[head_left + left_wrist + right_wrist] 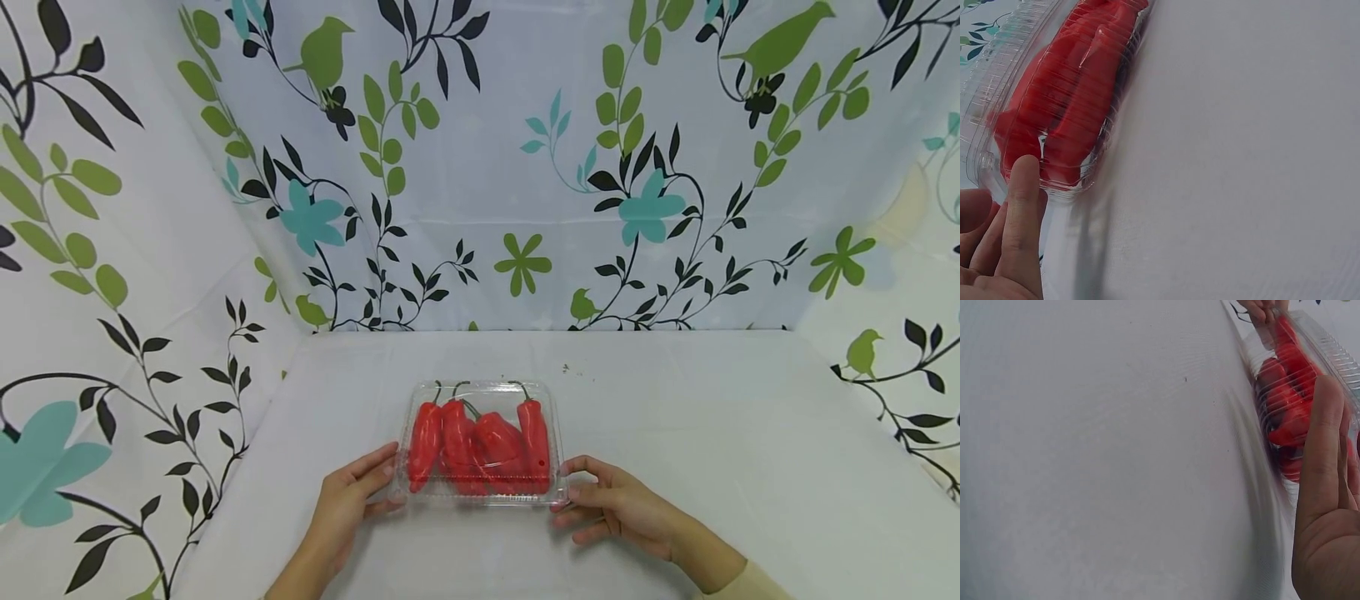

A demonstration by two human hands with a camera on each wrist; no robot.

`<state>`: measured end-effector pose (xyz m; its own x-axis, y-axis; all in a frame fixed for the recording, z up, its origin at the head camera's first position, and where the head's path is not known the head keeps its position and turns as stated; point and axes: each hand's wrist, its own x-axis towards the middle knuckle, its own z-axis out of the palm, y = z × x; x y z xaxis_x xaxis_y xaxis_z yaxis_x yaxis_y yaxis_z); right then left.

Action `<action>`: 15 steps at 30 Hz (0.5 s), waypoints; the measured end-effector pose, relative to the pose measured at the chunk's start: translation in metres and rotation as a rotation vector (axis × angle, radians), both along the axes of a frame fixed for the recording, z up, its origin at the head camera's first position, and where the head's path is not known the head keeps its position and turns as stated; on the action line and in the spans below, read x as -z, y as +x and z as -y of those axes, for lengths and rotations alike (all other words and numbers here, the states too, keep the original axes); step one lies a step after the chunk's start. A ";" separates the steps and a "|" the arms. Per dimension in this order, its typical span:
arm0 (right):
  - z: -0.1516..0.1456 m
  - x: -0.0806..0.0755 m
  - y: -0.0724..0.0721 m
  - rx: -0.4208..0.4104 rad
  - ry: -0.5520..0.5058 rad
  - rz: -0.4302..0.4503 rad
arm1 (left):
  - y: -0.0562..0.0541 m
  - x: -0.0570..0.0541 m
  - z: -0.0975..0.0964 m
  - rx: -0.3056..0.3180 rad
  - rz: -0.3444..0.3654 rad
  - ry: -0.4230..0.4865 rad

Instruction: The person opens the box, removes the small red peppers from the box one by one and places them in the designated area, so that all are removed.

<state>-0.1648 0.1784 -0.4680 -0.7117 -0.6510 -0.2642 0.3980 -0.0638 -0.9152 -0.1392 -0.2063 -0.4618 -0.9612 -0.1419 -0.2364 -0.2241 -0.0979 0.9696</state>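
Observation:
A clear plastic clamshell box (480,498) sits on the white table with its lid down. Inside lie several red chili peppers (426,446) with green stems, also seen through the ribbed wall in both wrist views. At the box's left side is my left hand (347,500), fingertips right at the edge. Its straight finger (1021,219) overlaps the box's corner in the left wrist view. On the opposite side, my right hand (618,508) has its fingertips at the lower right corner. The right wrist view shows that hand's finger (1322,450) extended alongside the wall.
White cloth covers the table (712,450), with small dark specks (567,367) behind the box to the right. A curtain (480,167) printed with leaves, birds and flowers hangs along the back edge, and similar fabric (150,275) lines both sides.

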 end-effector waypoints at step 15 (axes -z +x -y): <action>0.005 0.007 0.002 0.052 -0.006 -0.097 | 0.012 0.004 -0.001 -0.004 -0.014 0.024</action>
<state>-0.1627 0.1738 -0.4746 -0.7667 -0.6137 -0.1883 0.3032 -0.0876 -0.9489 -0.1273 -0.2054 -0.4659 -0.9638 -0.1401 -0.2267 -0.2103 -0.1223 0.9700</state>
